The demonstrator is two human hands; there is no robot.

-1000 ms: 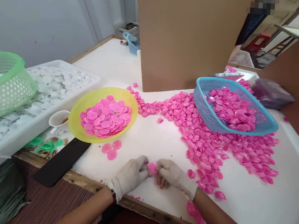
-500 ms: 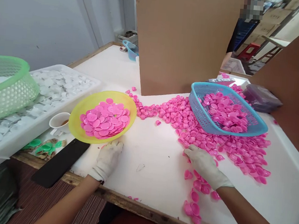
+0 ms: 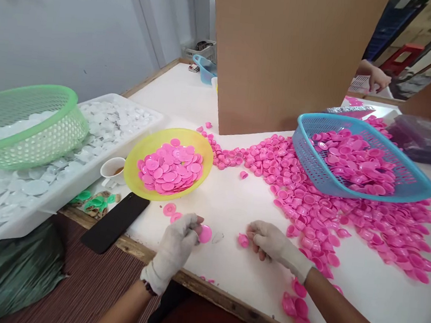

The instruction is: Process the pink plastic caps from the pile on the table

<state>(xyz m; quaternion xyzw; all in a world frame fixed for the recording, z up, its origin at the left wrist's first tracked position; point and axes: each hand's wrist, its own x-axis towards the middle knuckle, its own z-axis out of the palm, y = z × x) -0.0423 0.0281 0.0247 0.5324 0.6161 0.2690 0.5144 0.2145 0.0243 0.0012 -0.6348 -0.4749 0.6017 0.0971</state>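
My gloved left hand [image 3: 178, 245] pinches a flat round pink disc [image 3: 205, 234] by its edge, low over the white table. Across from it, my gloved right hand [image 3: 274, 241] has its fingertips closed on a small pink cup [image 3: 244, 240]. Two or so loose pink discs [image 3: 169, 209] lie behind my left hand, in front of a yellow bowl [image 3: 130, 174] that carries a heap of such discs. Beyond my right hand spreads a wide pile of pink cups [image 3: 295, 193]. On it rests a blue basket [image 3: 363, 197] with more pink pieces inside.
A cardboard box [image 3: 284, 62] stands at the back. To the left are a black phone-like slab [image 3: 115, 223], a white cup [image 3: 105, 167], a white tray [image 3: 101, 169] of white pieces and a green basket [image 3: 65, 128]. Another person's hand [image 3: 378, 79] shows at the back right.
My left hand has come away from the yellow bowl with a pink disc. My right hand has left the pile and moved inward, holding a pink cup. The view has shifted.
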